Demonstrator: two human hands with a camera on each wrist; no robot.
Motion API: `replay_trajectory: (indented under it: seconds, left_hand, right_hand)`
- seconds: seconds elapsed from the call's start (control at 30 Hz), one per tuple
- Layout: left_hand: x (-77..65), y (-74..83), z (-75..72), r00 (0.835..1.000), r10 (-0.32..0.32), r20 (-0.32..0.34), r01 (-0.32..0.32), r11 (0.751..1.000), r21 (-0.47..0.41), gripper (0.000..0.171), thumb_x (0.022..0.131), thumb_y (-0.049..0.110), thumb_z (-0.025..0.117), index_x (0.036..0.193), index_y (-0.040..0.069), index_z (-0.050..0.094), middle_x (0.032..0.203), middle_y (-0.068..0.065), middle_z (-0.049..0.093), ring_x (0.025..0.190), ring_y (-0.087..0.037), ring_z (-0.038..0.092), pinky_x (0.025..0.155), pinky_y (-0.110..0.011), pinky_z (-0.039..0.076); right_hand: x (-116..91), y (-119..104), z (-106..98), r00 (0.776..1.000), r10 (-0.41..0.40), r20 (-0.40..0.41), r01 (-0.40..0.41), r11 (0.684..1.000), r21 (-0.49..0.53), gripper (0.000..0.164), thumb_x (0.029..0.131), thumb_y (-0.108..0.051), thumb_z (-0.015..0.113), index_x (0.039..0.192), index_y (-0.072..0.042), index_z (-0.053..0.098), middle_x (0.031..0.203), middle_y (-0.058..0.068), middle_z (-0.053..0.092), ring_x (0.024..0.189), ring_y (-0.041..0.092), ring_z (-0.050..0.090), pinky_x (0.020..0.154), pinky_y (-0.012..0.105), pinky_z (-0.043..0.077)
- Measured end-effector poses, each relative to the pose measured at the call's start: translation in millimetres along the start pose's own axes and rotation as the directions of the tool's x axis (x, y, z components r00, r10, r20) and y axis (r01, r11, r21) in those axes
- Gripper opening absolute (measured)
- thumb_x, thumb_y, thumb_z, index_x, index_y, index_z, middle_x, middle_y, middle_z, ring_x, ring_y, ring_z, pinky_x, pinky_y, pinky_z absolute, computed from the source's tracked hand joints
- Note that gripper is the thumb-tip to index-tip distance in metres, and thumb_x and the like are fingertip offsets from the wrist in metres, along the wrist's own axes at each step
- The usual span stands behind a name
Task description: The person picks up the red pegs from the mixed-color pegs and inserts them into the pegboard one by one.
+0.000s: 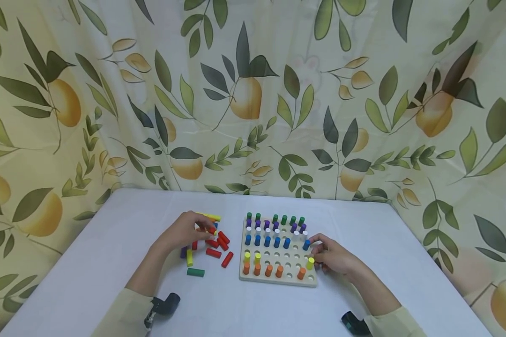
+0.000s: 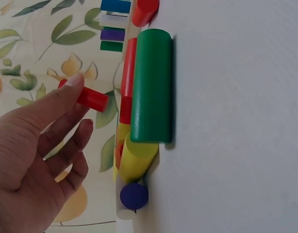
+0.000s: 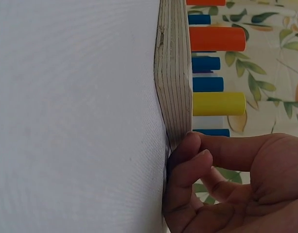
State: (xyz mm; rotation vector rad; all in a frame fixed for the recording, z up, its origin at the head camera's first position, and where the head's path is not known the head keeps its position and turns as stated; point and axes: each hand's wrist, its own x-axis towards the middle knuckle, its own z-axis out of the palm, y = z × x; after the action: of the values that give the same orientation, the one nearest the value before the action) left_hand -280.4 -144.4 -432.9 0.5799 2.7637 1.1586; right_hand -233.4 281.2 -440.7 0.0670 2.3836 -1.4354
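Observation:
Between thumb and fingertip my left hand (image 1: 189, 230) pinches a red peg (image 2: 94, 99), held up over a loose pile of pegs. A light wooden pegboard (image 1: 284, 282) lies right of the pile, with rows of upright green, purple, white, blue, yellow and orange pegs. At the board's right side my right hand (image 1: 334, 256) grips the edge, its fingers curled against the side. Close by those fingers stands a yellow peg (image 3: 219, 104). In the left wrist view a green peg (image 2: 151, 86) lies on the table beside the left hand.
Several loose red pegs (image 1: 213, 253) lie between the left hand and the board. A yellow peg (image 1: 189, 258) and a purple one (image 1: 183, 253) lie by the left wrist. Behind the white table (image 1: 84, 271) hangs a leaf-and-fruit patterned curtain (image 1: 253, 140).

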Motion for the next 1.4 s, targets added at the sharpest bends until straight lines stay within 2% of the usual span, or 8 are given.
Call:
replay_trajectory:
  seconds: [0.27, 0.5, 0.63, 0.87, 1.0, 1.23, 1.4]
  left_hand:
    - [4.9, 14.1, 2.0, 1.0, 0.009, -0.021, -0.009, 1.0, -0.012, 0.022, 0.088, 0.012, 0.084, 0.11, 0.013, 0.081, 0.093, 0.007, 0.069, 0.091, -0.02, 0.058, 0.069, -0.034, 0.052]
    - [11.9, 23.1, 6.8, 0.998, 0.056, -0.019, -0.056, 0.998, -0.034, 0.024, 0.089, 0.013, 0.084, 0.112, 0.017, 0.081, 0.099, 0.009, 0.071, 0.098, -0.019, 0.061, 0.082, -0.036, 0.053]
    - [16.7, 29.3, 11.0, 0.997, 0.08, -0.015, -0.081, 0.996, -0.048, 0.027, 0.089, 0.015, 0.085, 0.115, 0.013, 0.079, 0.092, 0.009, 0.069, 0.093, -0.018, 0.061, 0.076, -0.035, 0.054]
    - [25.3, 46.5, 20.5, 0.998, 0.07, 0.004, -0.07, 0.997, -0.042, 0.019, 0.088, 0.017, 0.086, 0.106, 0.017, 0.08, 0.089, 0.01, 0.069, 0.092, -0.018, 0.06, 0.074, -0.033, 0.053]
    - [30.2, 54.3, 25.1, 0.994, 0.112, 0.019, -0.11, 0.992, -0.052, 0.019, 0.088, 0.014, 0.085, 0.107, 0.016, 0.081, 0.09, 0.01, 0.07, 0.092, -0.018, 0.06, 0.075, -0.033, 0.053]
    - [33.8, 67.2, 31.1, 0.991, 0.13, 0.008, -0.13, 0.991, -0.04, 0.018, 0.088, 0.016, 0.085, 0.105, 0.017, 0.08, 0.09, 0.011, 0.07, 0.094, -0.017, 0.059, 0.078, -0.034, 0.052]
    - [33.8, 73.0, 32.7, 0.987, 0.161, -0.001, -0.16, 0.984, -0.082, 0.017, 0.088, 0.016, 0.085, 0.104, 0.017, 0.08, 0.091, 0.011, 0.07, 0.092, -0.019, 0.06, 0.08, -0.035, 0.052]
  right_hand:
    - [-1.3, -0.7, -0.3, 1.0, 0.004, -0.002, -0.004, 1.0, 0.002, 0.036, 0.098, 0.003, 0.058, 0.132, -0.003, 0.05, 0.099, 0.012, 0.053, 0.076, 0.025, 0.056, 0.062, 0.031, 0.046]
    - [0.2, 1.3, -0.8, 1.0, -0.002, -0.001, 0.002, 1.0, 0.002, 0.037, 0.097, 0.003, 0.059, 0.132, -0.004, 0.05, 0.099, 0.011, 0.054, 0.076, 0.024, 0.055, 0.061, 0.031, 0.046]
    - [-0.3, 1.7, -0.5, 1.0, -0.001, -0.006, 0.001, 1.0, 0.006, 0.037, 0.097, 0.003, 0.059, 0.132, -0.004, 0.05, 0.099, 0.011, 0.053, 0.075, 0.025, 0.055, 0.061, 0.031, 0.046]
    - [-2.2, 2.4, -0.1, 1.0, -0.006, -0.005, 0.006, 1.0, 0.012, 0.037, 0.097, 0.004, 0.058, 0.133, -0.003, 0.05, 0.099, 0.012, 0.053, 0.075, 0.025, 0.055, 0.061, 0.03, 0.045]
    - [-1.8, 2.5, -0.5, 1.0, -0.007, -0.002, 0.007, 1.0, 0.013, 0.038, 0.097, 0.004, 0.058, 0.133, -0.003, 0.05, 0.099, 0.012, 0.053, 0.075, 0.025, 0.055, 0.061, 0.031, 0.045]
    - [-1.8, 1.5, -1.3, 1.0, -0.007, 0.015, 0.007, 1.0, 0.01, 0.036, 0.098, 0.003, 0.058, 0.133, -0.003, 0.05, 0.099, 0.012, 0.054, 0.075, 0.025, 0.054, 0.061, 0.031, 0.045]
    - [-1.7, 0.4, -1.1, 1.0, -0.004, 0.012, 0.003, 1.0, 0.01, 0.037, 0.098, 0.004, 0.058, 0.133, -0.003, 0.05, 0.099, 0.012, 0.054, 0.075, 0.025, 0.055, 0.061, 0.031, 0.046]
